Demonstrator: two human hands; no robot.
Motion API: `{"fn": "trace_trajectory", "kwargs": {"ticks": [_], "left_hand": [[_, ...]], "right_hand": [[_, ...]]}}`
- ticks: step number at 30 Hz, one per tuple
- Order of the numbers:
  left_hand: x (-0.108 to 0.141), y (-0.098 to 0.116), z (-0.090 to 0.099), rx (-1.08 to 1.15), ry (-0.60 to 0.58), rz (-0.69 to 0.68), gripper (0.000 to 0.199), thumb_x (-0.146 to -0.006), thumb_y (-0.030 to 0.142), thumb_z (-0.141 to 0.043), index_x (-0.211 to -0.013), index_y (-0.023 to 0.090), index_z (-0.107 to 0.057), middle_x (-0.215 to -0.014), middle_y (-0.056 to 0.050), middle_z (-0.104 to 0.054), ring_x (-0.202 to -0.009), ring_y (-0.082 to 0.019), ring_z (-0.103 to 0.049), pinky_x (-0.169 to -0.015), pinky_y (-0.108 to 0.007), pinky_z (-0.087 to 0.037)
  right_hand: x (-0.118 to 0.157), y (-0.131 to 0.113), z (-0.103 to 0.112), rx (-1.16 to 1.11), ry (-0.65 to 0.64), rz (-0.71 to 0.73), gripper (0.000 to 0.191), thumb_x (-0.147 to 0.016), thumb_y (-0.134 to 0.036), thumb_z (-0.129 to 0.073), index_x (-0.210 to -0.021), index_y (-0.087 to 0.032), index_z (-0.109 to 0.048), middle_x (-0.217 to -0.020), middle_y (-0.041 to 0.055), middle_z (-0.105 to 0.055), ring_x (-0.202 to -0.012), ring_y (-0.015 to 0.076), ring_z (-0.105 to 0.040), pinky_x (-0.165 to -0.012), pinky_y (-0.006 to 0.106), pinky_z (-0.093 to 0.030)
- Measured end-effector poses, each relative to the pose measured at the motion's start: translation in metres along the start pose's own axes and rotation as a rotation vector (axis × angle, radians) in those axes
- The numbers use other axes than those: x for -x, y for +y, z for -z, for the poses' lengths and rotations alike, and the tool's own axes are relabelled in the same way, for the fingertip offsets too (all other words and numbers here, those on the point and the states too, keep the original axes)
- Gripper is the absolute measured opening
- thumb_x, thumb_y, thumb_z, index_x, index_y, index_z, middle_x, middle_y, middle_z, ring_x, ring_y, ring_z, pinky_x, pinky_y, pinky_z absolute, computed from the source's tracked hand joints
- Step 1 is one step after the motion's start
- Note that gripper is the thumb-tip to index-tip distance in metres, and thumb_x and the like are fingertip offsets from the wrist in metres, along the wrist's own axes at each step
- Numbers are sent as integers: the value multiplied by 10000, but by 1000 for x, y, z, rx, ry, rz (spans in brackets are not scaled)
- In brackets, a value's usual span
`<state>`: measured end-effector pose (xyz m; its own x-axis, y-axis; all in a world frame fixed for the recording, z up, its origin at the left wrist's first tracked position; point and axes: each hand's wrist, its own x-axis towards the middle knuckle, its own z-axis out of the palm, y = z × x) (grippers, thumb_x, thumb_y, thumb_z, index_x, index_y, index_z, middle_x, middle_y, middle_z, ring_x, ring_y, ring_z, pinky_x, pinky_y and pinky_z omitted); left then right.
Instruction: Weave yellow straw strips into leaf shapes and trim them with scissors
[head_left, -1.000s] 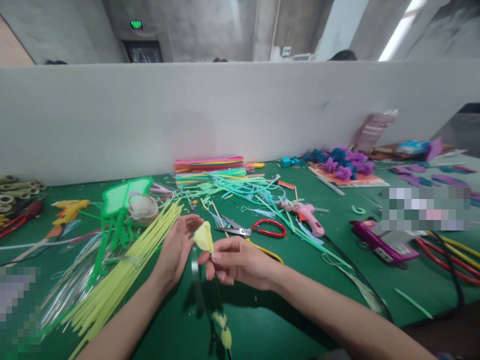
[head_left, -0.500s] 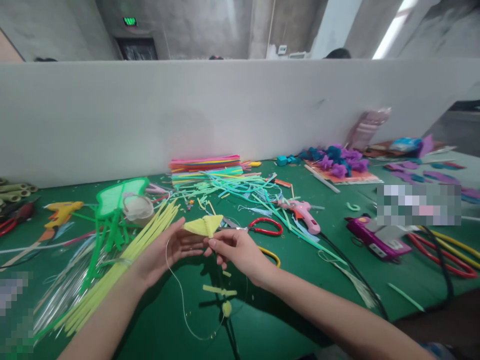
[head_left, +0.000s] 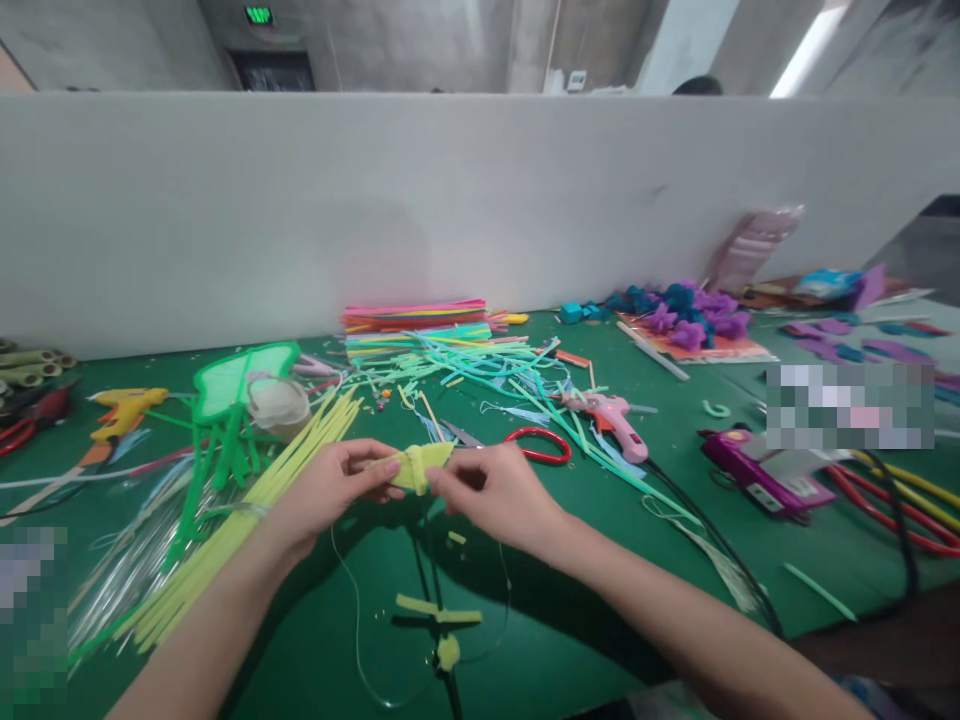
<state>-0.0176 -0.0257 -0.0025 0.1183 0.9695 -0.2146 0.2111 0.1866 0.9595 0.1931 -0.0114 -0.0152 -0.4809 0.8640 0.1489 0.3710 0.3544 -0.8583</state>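
A yellow-green piece point(head_left: 420, 468) (a raised band point(head_left: 415, 470) crosses its middle) is held crosswise above the green bench point(head_left: 570, 650).

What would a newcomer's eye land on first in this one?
Probably the small yellow piece in the left hand, centre, with the right hand close against it. Next, the yellow-green strips bundled beside the left forearm, then the purple-and-teal pile at the table's back right.

Hands point(head_left: 501, 495) pinching close together, forearms point(head_left: 660, 602) converging
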Motion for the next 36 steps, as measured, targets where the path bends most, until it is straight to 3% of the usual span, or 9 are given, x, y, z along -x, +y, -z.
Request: {"fn": "trace_trajectory", "kwargs": {"ticks": [2, 4, 6, 9, 11, 19, 23, 29, 36], "left_hand": [[0, -1, 0, -1, 3, -2, 260, -717, 386, -764, -841, 161, -723, -770, -69, -746, -717, -220, -712, -652, -260, -533], [0, -1, -1, -9, -8, 6, 275, -725, 401, -756, -853, 161, -715, -773, -64, -749, -720, -217, -713, -652, -261, -533], [0, -1, -2, -14, -39, 12, 293, -747, 416, -735, -890, 162, -706, -795, -59, -753, -736, -209, -712, -674, -267, -536], [1, 1, -4, -29, -92, 26, 317, -780, 429, -702, -951, 163, -691, -846, -61, -757, -777, -201, -711, -723, -279, -538], [2, 2, -4, -56, -133, 52, 332, -802, 450, -673, -960, 158, -688, -895, -78, -755, -821, -211, -711, -743, -288, -539], [3, 0, 7, -119, -130, 29, 312, -780, 434, -702, -935, 164, -671, -872, -61, -730, -825, -195, -680, -723, -275, -528], [3, 4, 0, -108, -126, -6, 361, -809, 464, -657, -1055, 199, -643, -980, -54, -704, -884, -199, -654, -717, -285, -530], [4, 6, -11, -118, -58, -61, 290, -765, 418, -709, -927, 181, -672, -820, -20, -683, -748, -156, -620, -675, -248, -504], [3, 3, -8, -142, -50, -56, 303, -732, 438, -728, -888, 181, -688, -810, -24, -680, -758, -166, -618, -681, -253, -508]], "right_hand": [[-3, -1, 16, 105, 250, 76, 398, -909, -421, -503, -635, -167, -640, -554, 8, -584, -522, 111, -478, -519, 249, -332], [-8, 3, 27, 143, 359, 139, 299, -900, -414, -531, -812, -178, -694, -745, 36, -674, -677, 144, -550, -609, 256, -379], [-13, 11, 33, 94, 260, 130, 270, -881, -418, -563, -910, -189, -701, -874, 46, -703, -781, 166, -586, -665, 262, -413], [-18, 23, 33, -143, -102, 5, 325, -855, -464, -584, -901, -163, -698, -827, 47, -706, -715, 156, -610, -636, 259, -452], [-19, 27, 29, -306, -228, -56, 354, -828, -484, -615, -889, -144, -693, -777, 46, -702, -677, 149, -619, -643, 263, -479], [-15, 21, 20, -481, -220, -158, 372, -751, -505, -696, -790, -135, -688, -730, 52, -711, -656, 146, -645, -665, 269, -509], [-14, 19, 12, -501, -256, -136, 361, -792, -490, -659, -836, -133, -688, -763, 57, -714, -677, 154, -658, -684, 282, -517], [-17, 14, 1, -484, -24, -125, 216, -848, -369, -607, -793, -161, -623, -697, 6, -658, -640, 130, -638, -627, 246, -488], [-16, 19, 6, -434, -74, -114, 207, -834, -351, -616, -763, -157, -627, -702, 35, -684, -672, 147, -641, -647, 262, -477]]}}
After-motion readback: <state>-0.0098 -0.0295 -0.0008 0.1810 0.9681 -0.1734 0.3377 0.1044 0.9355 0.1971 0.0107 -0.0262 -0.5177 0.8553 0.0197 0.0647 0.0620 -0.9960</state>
